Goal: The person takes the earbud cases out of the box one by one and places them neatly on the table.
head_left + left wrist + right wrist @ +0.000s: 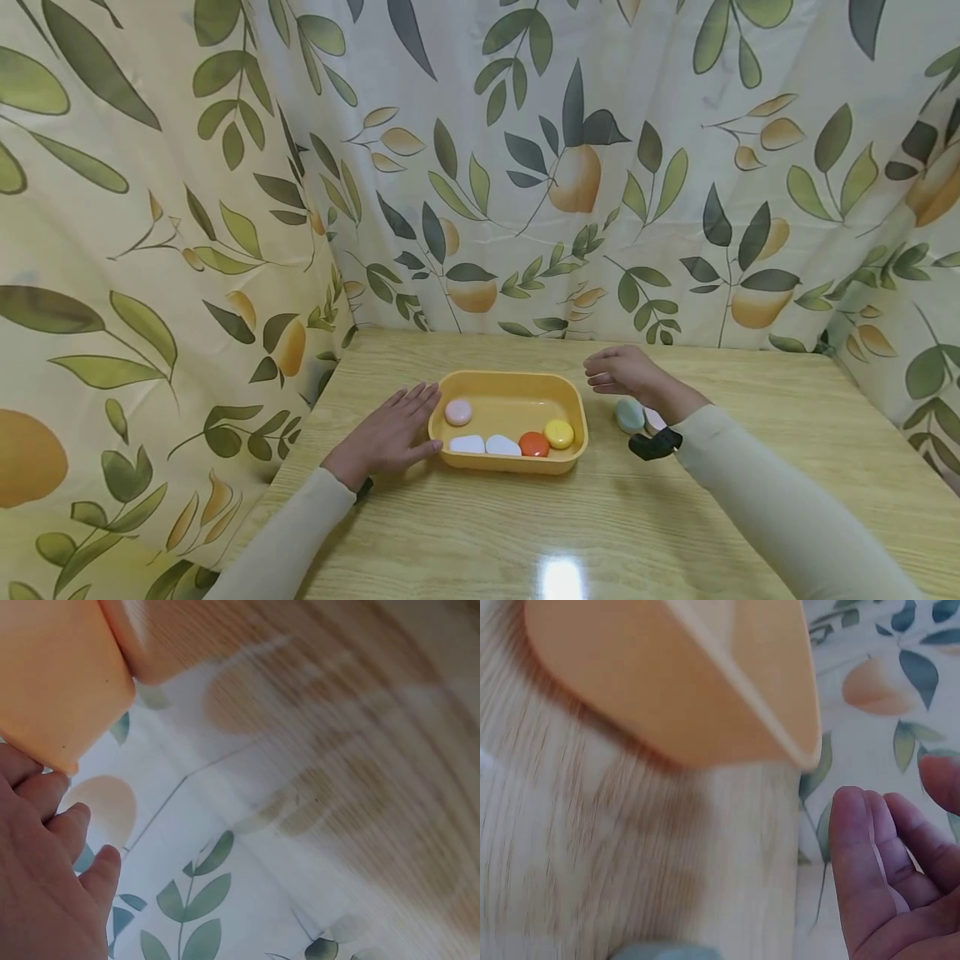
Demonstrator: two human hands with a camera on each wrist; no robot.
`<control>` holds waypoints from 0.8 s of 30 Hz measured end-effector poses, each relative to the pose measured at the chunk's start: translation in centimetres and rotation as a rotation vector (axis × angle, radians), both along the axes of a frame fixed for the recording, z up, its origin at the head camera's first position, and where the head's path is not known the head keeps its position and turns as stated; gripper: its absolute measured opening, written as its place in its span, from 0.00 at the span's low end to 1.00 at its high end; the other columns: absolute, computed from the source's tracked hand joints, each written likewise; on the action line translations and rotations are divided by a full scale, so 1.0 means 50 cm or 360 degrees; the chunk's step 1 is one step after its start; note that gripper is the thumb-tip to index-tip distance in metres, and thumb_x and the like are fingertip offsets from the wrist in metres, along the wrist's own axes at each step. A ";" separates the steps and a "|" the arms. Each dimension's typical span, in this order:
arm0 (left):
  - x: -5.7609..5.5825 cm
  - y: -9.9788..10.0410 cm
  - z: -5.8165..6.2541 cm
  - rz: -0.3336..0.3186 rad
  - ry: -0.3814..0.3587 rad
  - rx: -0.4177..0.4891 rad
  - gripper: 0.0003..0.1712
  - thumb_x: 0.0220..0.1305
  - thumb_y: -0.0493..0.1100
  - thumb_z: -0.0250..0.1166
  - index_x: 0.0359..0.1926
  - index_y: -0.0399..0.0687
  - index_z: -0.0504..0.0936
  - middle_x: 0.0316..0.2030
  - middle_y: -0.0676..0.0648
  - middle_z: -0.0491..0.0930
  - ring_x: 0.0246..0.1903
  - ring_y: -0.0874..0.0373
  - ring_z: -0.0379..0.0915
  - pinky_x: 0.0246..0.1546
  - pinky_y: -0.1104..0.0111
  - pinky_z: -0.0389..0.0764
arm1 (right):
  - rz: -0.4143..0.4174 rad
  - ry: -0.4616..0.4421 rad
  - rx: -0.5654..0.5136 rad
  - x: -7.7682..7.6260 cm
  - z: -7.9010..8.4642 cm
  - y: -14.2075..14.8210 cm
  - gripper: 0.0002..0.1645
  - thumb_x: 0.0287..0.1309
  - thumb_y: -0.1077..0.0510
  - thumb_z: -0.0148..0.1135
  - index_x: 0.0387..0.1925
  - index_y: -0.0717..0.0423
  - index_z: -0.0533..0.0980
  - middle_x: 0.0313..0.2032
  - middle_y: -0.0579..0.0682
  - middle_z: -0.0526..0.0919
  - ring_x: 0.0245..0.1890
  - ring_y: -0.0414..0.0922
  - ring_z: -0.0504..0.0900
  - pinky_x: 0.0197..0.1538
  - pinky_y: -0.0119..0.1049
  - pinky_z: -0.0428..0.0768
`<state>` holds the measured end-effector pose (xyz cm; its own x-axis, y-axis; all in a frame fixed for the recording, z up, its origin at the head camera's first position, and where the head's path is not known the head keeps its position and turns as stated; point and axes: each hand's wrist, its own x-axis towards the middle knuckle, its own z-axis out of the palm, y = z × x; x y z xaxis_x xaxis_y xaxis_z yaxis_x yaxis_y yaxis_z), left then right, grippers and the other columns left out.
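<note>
Touching the yellow plastic tray (510, 464) on the table (465, 533) with straight fingers, the left hand (390, 435) could have jolted its loose pebble-like pieces (534, 444) by pushing; apart, the right hand (633, 373) hovered empty, fingers relaxed.

Free table (480, 525) fronts the tray (510, 464); the left hand (392, 433) blocks its left side
</note>
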<state>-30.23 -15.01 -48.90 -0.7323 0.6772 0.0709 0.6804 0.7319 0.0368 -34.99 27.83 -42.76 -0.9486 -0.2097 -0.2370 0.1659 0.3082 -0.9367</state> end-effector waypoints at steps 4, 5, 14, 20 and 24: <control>0.000 -0.004 -0.002 -0.0008 -0.0001 0.0017 0.50 0.70 0.73 0.36 0.77 0.41 0.45 0.76 0.45 0.43 0.74 0.50 0.36 0.71 0.54 0.43 | 0.0027 -0.0018 -0.0030 -0.004 0.008 -0.035 0.26 0.69 0.60 0.55 0.59 0.77 0.67 0.44 0.59 0.79 0.43 0.50 0.83 0.50 0.44 0.80; 0.000 -0.004 -0.003 -0.0013 0.0003 0.0020 0.50 0.70 0.72 0.37 0.77 0.41 0.45 0.76 0.44 0.43 0.74 0.50 0.37 0.71 0.54 0.44 | 0.0032 -0.0022 -0.0037 -0.006 0.007 -0.043 0.25 0.68 0.60 0.56 0.58 0.77 0.67 0.44 0.61 0.79 0.43 0.50 0.83 0.50 0.44 0.80; -0.001 -0.004 0.002 -0.0015 -0.0005 0.0016 0.50 0.70 0.73 0.36 0.77 0.42 0.45 0.76 0.45 0.43 0.74 0.50 0.37 0.71 0.53 0.45 | 0.0045 -0.0043 -0.0047 -0.016 -0.006 -0.092 0.23 0.67 0.61 0.57 0.56 0.75 0.70 0.49 0.69 0.78 0.47 0.56 0.82 0.47 0.43 0.82; -0.003 -0.006 -0.003 -0.0018 0.0002 0.0025 0.50 0.70 0.73 0.36 0.77 0.42 0.44 0.76 0.46 0.42 0.74 0.50 0.37 0.71 0.54 0.45 | 0.0031 -0.0071 -0.0044 -0.019 -0.010 -0.111 0.22 0.67 0.61 0.57 0.56 0.74 0.71 0.50 0.67 0.78 0.47 0.56 0.82 0.47 0.45 0.82; -0.003 -0.007 -0.006 -0.0020 0.0000 0.0042 0.50 0.70 0.73 0.37 0.77 0.43 0.44 0.76 0.47 0.42 0.74 0.50 0.36 0.71 0.54 0.44 | 0.0027 -0.0092 -0.0034 -0.020 -0.013 -0.120 0.21 0.67 0.60 0.58 0.55 0.72 0.72 0.50 0.66 0.78 0.49 0.59 0.80 0.48 0.47 0.81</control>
